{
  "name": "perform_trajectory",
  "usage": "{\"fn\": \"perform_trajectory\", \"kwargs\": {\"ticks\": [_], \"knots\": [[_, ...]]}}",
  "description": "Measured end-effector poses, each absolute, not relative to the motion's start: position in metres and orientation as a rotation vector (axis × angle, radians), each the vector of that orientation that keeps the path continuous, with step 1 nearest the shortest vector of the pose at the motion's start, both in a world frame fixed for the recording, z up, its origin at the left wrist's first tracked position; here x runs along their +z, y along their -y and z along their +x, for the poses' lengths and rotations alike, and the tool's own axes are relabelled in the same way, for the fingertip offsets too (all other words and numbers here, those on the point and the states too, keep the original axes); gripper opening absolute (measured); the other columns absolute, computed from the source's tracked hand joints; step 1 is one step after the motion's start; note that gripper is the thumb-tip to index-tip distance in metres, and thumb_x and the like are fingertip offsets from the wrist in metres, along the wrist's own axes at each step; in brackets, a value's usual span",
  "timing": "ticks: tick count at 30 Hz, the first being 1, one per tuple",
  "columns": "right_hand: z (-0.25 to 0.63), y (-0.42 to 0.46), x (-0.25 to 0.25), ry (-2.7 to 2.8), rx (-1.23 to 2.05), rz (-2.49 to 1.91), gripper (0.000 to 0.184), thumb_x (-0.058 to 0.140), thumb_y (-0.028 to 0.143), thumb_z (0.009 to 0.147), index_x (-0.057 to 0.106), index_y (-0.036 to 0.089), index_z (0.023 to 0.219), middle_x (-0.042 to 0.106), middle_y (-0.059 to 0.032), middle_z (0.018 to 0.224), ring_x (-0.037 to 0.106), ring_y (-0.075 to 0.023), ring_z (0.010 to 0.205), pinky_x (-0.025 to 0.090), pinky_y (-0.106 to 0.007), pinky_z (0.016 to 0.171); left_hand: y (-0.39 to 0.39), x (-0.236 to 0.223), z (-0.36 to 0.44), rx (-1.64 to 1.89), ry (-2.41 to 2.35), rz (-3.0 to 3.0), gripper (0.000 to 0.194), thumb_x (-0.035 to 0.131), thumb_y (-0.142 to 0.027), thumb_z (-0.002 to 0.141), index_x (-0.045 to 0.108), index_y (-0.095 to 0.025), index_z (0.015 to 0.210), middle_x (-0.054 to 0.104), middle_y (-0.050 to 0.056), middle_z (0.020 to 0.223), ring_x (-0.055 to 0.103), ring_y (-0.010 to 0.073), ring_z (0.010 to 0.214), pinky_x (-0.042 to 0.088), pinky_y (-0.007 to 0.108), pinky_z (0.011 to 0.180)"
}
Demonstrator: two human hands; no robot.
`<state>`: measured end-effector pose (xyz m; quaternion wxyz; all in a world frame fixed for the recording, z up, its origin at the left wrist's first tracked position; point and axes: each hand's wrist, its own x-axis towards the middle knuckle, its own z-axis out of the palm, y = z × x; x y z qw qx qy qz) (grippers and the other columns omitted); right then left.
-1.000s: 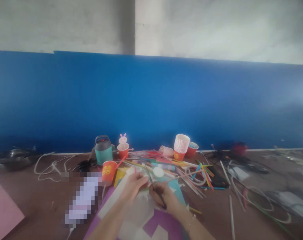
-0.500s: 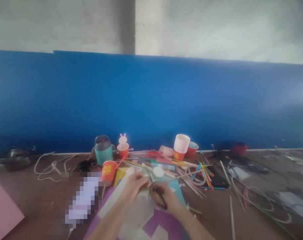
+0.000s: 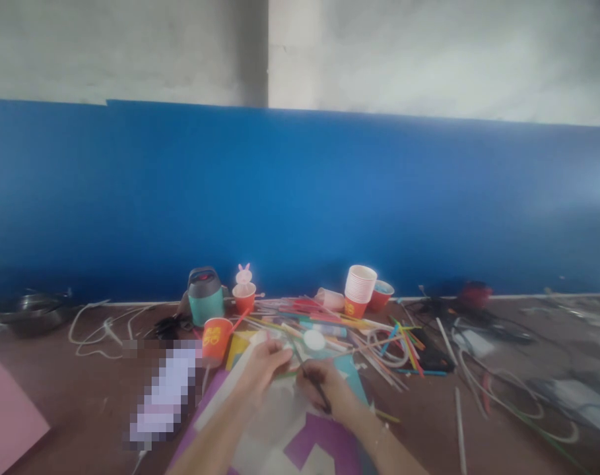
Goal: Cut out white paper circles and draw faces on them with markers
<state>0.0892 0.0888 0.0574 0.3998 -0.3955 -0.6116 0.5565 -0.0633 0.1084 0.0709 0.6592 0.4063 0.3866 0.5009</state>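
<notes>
Over the paper sheets, my right hand (image 3: 324,388) is closed around dark-handled scissors (image 3: 296,346), whose blades point up and away between my hands. Close by on the left, my left hand (image 3: 267,363) has its thumb and fingers pinched together near the blades. Something thin and green shows just below those fingertips, but blur hides what they hold. Beneath both wrists lie white paper (image 3: 265,422) and purple paper (image 3: 324,439). A round white lid-like disc (image 3: 314,340) sits just beyond the scissors.
A teal-and-grey jar (image 3: 205,303), an orange paper cup (image 3: 216,340) and a cup with a bunny figure (image 3: 244,290) stand at left. Behind to the right are stacked cups (image 3: 360,290) and coloured pipe cleaners (image 3: 408,346). Pink paper (image 3: 10,415) lies far left; cables (image 3: 507,389) spread right.
Both hands stay almost in place. The scissors have shifted very slightly between them; the objects around them look unmoved.
</notes>
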Motion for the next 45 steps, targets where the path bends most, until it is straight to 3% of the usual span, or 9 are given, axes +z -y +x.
{"fn": "perform_trajectory", "kwargs": {"ticks": [16, 28, 45], "knots": [[0.091, -0.088, 0.058, 1.493, 1.471, -1.051, 0.025, 0.059, 0.043, 0.066, 0.051, 0.021, 0.060, 0.028, 0.0114, 0.037, 0.020, -0.0046, 0.031, 0.018, -0.020, 0.033, -0.109, 0.071, -0.067, 1.094, -0.940, 1.010, 0.027, 0.076, -0.032, 0.060, 0.054, -0.017, 0.056, 0.050, -0.004, 0.051, 0.040, 0.0083, 0.051, 0.031, 0.022, 0.053], [0.092, -0.084, 0.065, 1.524, 1.481, -1.040, 0.029, 0.058, 0.047, 0.069, 0.050, 0.021, 0.059, 0.027, 0.0107, 0.038, 0.020, -0.0053, 0.032, 0.018, -0.021, 0.034, -0.114, 0.062, -0.068, 1.077, -0.995, 1.097, 0.025, 0.070, -0.031, 0.063, 0.051, -0.017, 0.056, 0.045, -0.005, 0.052, 0.038, 0.0085, 0.053, 0.029, 0.022, 0.054], [0.092, -0.089, 0.054, 1.509, 1.401, -1.012, 0.022, 0.058, 0.038, 0.068, 0.053, 0.021, 0.055, 0.032, 0.0094, 0.037, 0.020, -0.0058, 0.032, 0.014, -0.021, 0.035, -0.115, 0.064, -0.069, 1.062, -1.027, 1.132, 0.029, 0.069, -0.035, 0.061, 0.048, -0.017, 0.053, 0.043, -0.005, 0.053, 0.038, 0.0086, 0.053, 0.032, 0.022, 0.055]]}}
